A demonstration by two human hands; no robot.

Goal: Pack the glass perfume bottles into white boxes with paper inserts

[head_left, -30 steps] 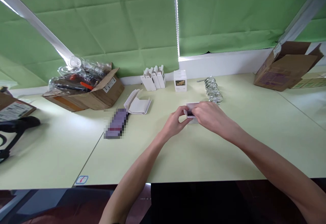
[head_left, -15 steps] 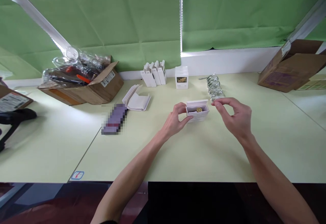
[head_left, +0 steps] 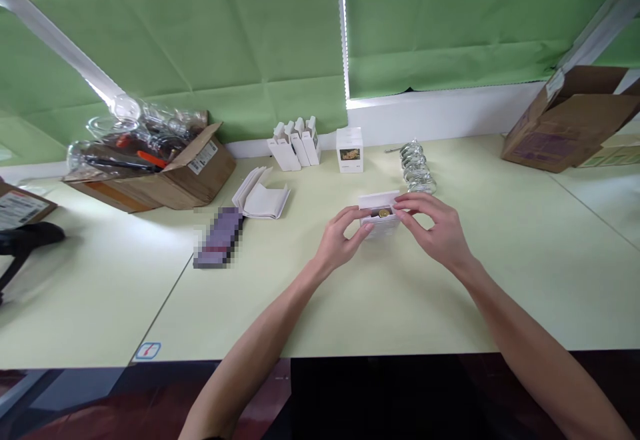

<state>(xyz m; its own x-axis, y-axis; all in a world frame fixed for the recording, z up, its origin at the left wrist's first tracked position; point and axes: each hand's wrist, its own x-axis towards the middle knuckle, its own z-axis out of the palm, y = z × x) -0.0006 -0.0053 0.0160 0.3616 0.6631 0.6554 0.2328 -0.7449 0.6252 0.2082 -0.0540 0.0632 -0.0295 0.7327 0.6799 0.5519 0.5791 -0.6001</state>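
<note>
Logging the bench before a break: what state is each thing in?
Small box: flap open, gold-capped item inside.
Left hand: grips the small box.
Right hand: fingers at the small box's right end.
Three slim boxes: upright, flaps open.
Picture box: upright, closed.
Flat cartons: folded, stacked.
Left cardboard box: open, holds clear bags.
Right cardboard box: flaps open.

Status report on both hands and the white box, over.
Left hand grips small white box, right hand fingertips at its right edge. Lid open, gold cap showing inside. Row of clear wrapped pieces just behind.
</note>
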